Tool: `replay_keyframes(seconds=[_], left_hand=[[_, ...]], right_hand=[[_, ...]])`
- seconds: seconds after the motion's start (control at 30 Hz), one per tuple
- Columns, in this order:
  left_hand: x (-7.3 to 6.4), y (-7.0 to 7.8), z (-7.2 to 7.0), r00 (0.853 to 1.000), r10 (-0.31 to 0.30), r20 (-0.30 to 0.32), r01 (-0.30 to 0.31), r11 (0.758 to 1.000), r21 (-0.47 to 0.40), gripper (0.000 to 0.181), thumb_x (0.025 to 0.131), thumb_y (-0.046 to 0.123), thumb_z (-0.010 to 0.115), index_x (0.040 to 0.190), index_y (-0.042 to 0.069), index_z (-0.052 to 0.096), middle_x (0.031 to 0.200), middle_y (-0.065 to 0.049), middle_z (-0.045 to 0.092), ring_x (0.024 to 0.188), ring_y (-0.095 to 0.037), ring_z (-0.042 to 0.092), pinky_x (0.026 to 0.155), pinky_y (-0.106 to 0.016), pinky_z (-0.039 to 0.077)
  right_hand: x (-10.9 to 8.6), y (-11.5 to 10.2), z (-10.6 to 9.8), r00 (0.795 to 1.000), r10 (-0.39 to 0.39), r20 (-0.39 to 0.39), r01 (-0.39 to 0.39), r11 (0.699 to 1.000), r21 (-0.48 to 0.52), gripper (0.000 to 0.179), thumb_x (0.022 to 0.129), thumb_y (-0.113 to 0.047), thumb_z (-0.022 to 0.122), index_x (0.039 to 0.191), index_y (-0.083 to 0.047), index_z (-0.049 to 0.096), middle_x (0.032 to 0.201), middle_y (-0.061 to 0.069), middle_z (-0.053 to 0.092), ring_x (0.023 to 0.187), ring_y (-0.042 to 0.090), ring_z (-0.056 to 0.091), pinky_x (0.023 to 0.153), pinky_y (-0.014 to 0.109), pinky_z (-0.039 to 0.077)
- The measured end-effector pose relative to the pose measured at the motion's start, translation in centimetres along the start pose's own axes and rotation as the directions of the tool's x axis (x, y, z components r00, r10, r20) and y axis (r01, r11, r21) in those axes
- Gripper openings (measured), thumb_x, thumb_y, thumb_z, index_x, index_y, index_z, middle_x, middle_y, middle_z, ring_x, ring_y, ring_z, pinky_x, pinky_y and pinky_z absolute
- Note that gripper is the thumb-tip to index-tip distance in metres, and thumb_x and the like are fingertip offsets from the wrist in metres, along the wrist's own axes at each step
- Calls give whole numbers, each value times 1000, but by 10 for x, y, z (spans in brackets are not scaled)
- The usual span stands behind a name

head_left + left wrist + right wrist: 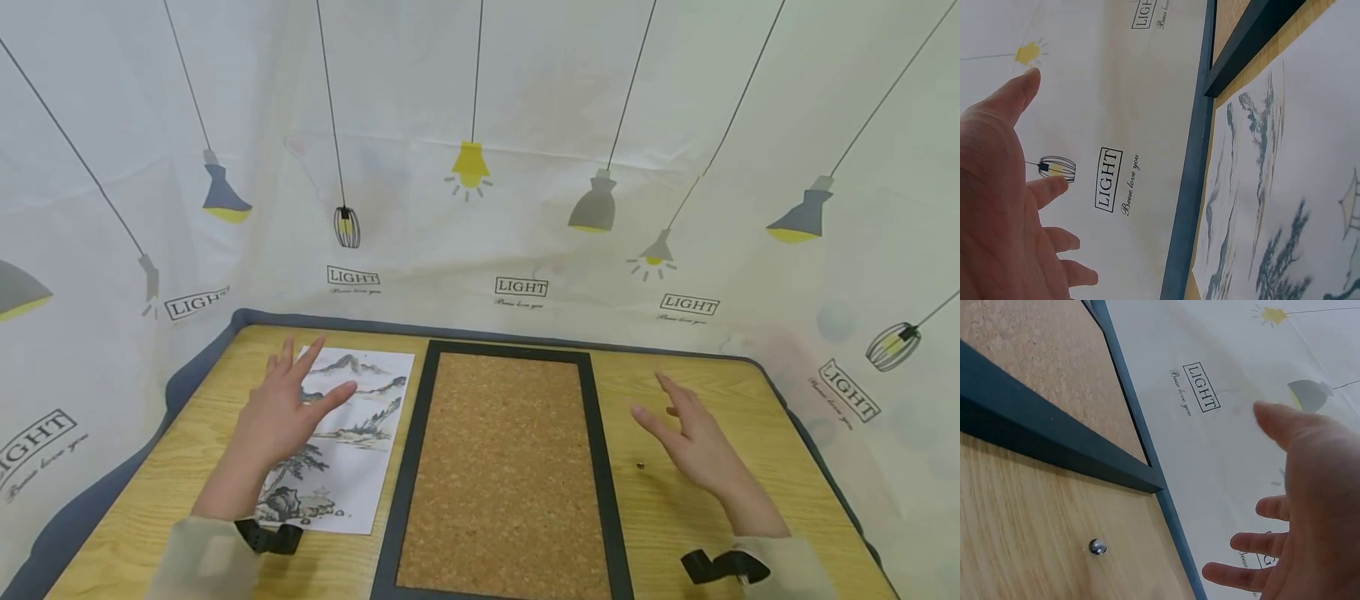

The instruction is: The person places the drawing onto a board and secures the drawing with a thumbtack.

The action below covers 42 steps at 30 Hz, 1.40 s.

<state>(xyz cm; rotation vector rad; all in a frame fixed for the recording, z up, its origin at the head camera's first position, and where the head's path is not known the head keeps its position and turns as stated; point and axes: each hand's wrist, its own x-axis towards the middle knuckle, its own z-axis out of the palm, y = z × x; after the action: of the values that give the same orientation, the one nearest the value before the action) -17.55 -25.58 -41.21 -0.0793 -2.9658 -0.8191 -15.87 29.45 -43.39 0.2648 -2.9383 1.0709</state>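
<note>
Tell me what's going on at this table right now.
A person sits at a wooden table with both hands open and holding nothing. The left hand hovers over a landscape print lying flat on the left. The right hand hovers above bare wood on the right, close to a small metal pin. Between them lies a dark-framed cork board, with nothing on it. A lamp-patterned curtain hangs behind.

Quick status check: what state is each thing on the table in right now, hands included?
Left hand: open, fingers spread, over the print.
Right hand: open, above the table, holding nothing.
Print: flat on the table, left of the corkboard.
Corkboard: flat, bare, nothing pinned.
Pin: loose on the table, near the right hand.
</note>
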Motion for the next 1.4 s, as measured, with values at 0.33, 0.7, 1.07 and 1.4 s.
replay_keyframes(seconds=[0.33,0.7,1.07,1.4], left_hand=[[-4,-23,7,996,-81,43,82,996,-34,114,91,80,62,172,23,7,173,-20,-15,153,-59,0,103,-87,23],[-10,-47,13,979,-199,40,203,968,-147,122,88,63,80,171,13,8,171,-31,-4,150,-64,10,109,-82,21],[-17,-63,18,953,-301,31,303,942,-147,117,87,46,87,168,1,16,165,-38,20,148,-63,21,114,-75,24],[-20,-72,25,927,-374,18,374,923,-93,111,82,26,93,166,0,25,164,-38,23,145,-63,25,113,-74,26]], right_hand=[[-3,15,9,1000,21,15,-20,999,-32,84,107,-49,62,163,4,30,157,36,36,128,57,53,93,68,51],[-5,29,17,996,55,74,-54,999,-5,68,102,-30,74,151,9,49,134,31,61,113,45,65,84,54,59],[-5,32,24,995,55,87,-54,998,-17,32,98,-17,79,120,6,71,108,10,73,91,23,66,79,43,56],[-4,37,34,994,58,89,-54,997,-52,14,96,-13,80,104,-2,78,98,2,72,86,18,63,76,40,54]])
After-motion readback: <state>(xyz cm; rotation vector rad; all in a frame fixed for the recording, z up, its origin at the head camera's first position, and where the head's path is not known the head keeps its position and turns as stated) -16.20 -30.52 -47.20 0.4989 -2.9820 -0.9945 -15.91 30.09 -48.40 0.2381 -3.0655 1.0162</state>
